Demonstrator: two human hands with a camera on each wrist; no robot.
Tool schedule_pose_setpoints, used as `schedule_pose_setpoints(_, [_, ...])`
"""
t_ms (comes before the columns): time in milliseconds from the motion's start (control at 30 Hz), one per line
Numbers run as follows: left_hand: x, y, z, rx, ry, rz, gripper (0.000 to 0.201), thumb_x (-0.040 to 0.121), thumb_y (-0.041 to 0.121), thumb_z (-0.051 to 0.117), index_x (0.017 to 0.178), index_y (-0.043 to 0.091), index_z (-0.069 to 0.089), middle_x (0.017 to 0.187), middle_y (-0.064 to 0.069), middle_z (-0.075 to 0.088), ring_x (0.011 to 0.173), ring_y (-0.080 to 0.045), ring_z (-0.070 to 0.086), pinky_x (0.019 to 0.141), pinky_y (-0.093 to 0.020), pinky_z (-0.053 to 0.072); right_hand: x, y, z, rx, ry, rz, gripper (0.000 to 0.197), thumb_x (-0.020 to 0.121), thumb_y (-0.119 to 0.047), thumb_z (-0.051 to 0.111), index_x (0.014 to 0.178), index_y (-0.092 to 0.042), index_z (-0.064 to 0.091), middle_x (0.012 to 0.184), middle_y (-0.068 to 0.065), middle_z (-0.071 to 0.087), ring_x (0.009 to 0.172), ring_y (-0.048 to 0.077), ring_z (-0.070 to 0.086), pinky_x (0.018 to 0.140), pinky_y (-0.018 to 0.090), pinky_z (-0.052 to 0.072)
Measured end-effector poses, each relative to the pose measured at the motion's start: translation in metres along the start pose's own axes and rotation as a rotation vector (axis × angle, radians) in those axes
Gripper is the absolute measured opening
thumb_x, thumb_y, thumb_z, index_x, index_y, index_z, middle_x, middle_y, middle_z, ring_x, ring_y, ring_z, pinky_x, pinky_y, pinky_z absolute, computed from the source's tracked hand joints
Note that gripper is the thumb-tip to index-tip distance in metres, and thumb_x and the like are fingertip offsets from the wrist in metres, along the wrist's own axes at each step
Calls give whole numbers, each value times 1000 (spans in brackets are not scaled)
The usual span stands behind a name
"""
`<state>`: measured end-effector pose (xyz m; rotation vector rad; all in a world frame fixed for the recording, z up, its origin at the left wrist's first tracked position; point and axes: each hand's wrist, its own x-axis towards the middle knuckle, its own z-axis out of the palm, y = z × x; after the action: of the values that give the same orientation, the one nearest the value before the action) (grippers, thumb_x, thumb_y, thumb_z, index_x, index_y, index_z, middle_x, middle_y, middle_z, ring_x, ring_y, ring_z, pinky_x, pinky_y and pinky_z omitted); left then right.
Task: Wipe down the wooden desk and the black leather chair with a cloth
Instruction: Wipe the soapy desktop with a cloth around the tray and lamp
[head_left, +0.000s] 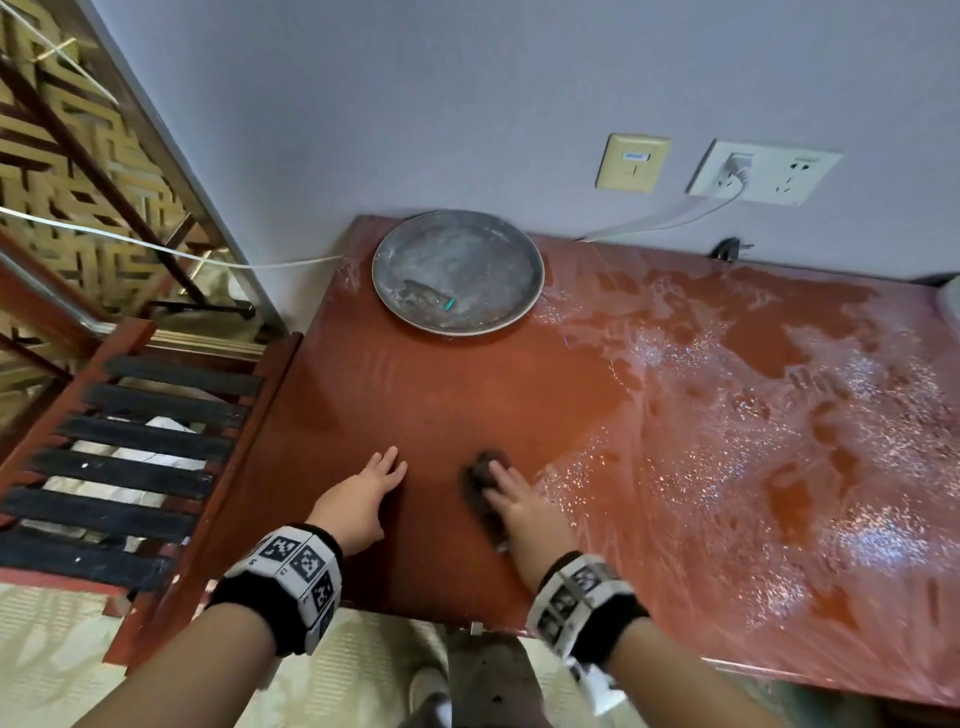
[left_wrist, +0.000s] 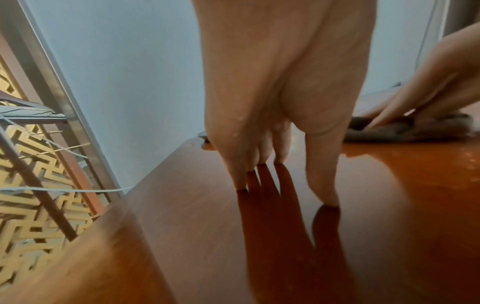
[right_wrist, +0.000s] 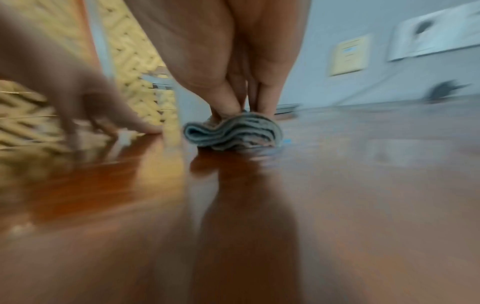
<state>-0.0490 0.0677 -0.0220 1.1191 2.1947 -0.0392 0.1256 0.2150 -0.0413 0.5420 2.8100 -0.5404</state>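
The reddish-brown wooden desk (head_left: 467, 395) fills the head view; its right half (head_left: 753, 415) glistens with wet, soapy streaks, its left part looks duller. A dark folded cloth (head_left: 480, 475) lies near the front edge, and my right hand (head_left: 511, 493) presses on it with straight fingers. The right wrist view shows the cloth (right_wrist: 233, 133) bunched under my right hand's fingertips (right_wrist: 226, 107), blurred. My left hand (head_left: 387, 467) rests open on the bare wood to the left of the cloth, only its fingertips (left_wrist: 241, 181) touching the surface.
A round metal tray (head_left: 457, 270) sits at the desk's back left by the wall. Wall sockets (head_left: 763, 171), a white cable (head_left: 665, 218) and a black plug (head_left: 730, 248) are behind the desk. A slatted wooden rack (head_left: 145, 441) stands left of the desk.
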Motion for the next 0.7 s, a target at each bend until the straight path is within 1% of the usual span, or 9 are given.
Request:
schedule_pose_setpoints(100, [-3,3,9,24,-18,-15,101,82,21,72,152,19,0,158,3,-15,146,-11,-7,114,-30,28,-6,45,-21,-21,83,224,65,87,8,48,143,-21,33,158,-5,3,145,17,14,116,31,23])
schedule_pose_setpoints(233, [-5,7,16,69,-9,-29,109,78,34,74,152,17,-4,157,2,-19,146,-12,-10,113,-34,30,-23,19,-6,-34,8,113,64,88,9,43,145,-16,29,158,-1,-2,146,18,4,114,32,27])
schedule_pose_setpoints(267, [-5,8,16,80,-8,-30,111,77,37,75,152,16,-5,157,1,-19,146,-13,-10,113,-34,30,-29,4,7,-39,22,-7,60,86,8,45,142,-12,36,158,1,5,145,19,9,110,31,35])
schedule_pose_setpoints(333, [-5,9,17,103,-6,-32,114,76,40,75,151,15,-7,157,0,-20,146,-14,-10,112,-33,31,-42,-23,31,0,5,-158,46,72,1,52,114,-13,66,142,4,46,131,18,43,80,24,55])
schedule_pose_setpoints(367, [-4,9,18,105,-7,-33,114,76,40,75,151,15,-7,157,0,-20,146,-14,-11,112,-33,32,-50,-30,33,46,-11,-156,40,65,-7,54,98,-19,73,128,-1,60,118,14,56,66,18,57])
schedule_pose_setpoints(400, [-4,10,18,104,-9,-36,114,76,40,75,151,15,-7,157,0,-20,146,-14,-11,111,-33,33,-55,-30,34,44,-3,-147,38,61,-10,56,91,-24,75,122,-5,64,110,11,62,62,15,56])
schedule_pose_setpoints(533, [-5,9,19,88,0,-46,113,77,40,75,151,17,-7,157,2,-19,146,-13,-11,110,-33,36,-63,5,31,71,180,86,74,53,7,80,120,-18,62,146,-3,36,129,17,47,90,27,53])
schedule_pose_setpoints(633, [-6,8,20,70,13,-40,112,77,39,74,151,18,-7,157,3,-19,146,-12,-10,110,-33,36,-68,11,27,31,145,213,75,80,12,54,145,-17,31,151,-5,-10,145,18,6,110,27,33])
schedule_pose_setpoints(700, [-7,8,20,62,22,-39,112,77,39,75,151,18,-6,157,3,-18,146,-11,-10,110,-32,35,-67,-15,33,27,98,190,75,79,15,50,144,-18,33,152,-6,-8,143,15,-3,108,27,37])
